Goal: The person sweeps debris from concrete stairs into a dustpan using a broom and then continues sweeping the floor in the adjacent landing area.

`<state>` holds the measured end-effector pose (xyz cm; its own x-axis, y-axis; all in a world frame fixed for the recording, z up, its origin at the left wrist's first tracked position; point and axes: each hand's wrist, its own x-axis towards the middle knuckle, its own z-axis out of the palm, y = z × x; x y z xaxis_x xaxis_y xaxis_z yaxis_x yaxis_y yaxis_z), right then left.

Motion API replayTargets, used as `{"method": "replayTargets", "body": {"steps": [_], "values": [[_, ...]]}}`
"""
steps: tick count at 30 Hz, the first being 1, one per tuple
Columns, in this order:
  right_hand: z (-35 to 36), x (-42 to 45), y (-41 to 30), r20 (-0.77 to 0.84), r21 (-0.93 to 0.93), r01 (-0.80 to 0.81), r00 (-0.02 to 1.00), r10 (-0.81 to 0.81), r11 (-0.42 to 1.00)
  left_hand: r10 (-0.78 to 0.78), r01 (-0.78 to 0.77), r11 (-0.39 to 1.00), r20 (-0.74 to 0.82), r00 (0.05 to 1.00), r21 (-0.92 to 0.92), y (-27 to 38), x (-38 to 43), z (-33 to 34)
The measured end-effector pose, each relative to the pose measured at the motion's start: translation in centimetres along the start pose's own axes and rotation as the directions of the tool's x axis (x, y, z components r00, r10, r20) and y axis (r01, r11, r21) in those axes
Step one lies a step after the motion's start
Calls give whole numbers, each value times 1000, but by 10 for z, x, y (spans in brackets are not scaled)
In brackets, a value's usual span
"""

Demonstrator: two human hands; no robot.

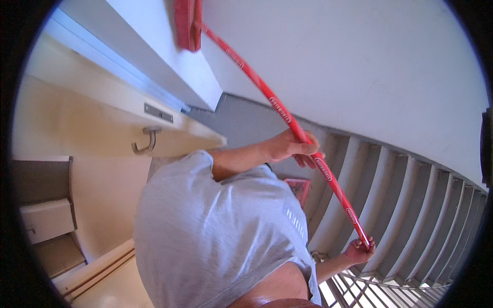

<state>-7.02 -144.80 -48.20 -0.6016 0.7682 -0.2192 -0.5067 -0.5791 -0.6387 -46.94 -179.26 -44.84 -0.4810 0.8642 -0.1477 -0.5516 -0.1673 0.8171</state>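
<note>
A red broom (pixel 265 88) slants across the view, its long pole carrying printed labels. Its red head (pixel 188 29) is at the top, in front of the white wall surface, partly cut off by the frame edge. I cannot tell whether it touches the wall. My left hand (pixel 296 148) wraps around the pole at about its middle. Lower right, my right hand (pixel 360 251) grips the pole's end. A grey T-shirt (pixel 215 231), bearing some writing, covers my torso and fills the lower middle.
A flight of grey stairs (pixel 381 192) curves along the right, with metal railings (pixel 350 287) below it. To the left stands a beige door (pixel 96 127) with a metal lever handle (pixel 148 140). Behind my left forearm is a red-edged panel (pixel 304 188). A white wall (pixel 366 65) fills the upper right.
</note>
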Motion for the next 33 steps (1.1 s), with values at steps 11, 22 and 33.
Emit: {"method": "replayTargets", "body": {"steps": [11,22,33], "values": [[98,12,-55,367,-540,272,928,-68,797,-436,272,542,10,900,-795,-185,62,-34],[273,102,176,466,-837,209,755,461,506,-613,37,572,-397,683,-820,-246,66,-213],[399,181,353,171,-917,-88,794,583,388,-374,-182,889,-895,243,-421,-167,96,-281]]}}
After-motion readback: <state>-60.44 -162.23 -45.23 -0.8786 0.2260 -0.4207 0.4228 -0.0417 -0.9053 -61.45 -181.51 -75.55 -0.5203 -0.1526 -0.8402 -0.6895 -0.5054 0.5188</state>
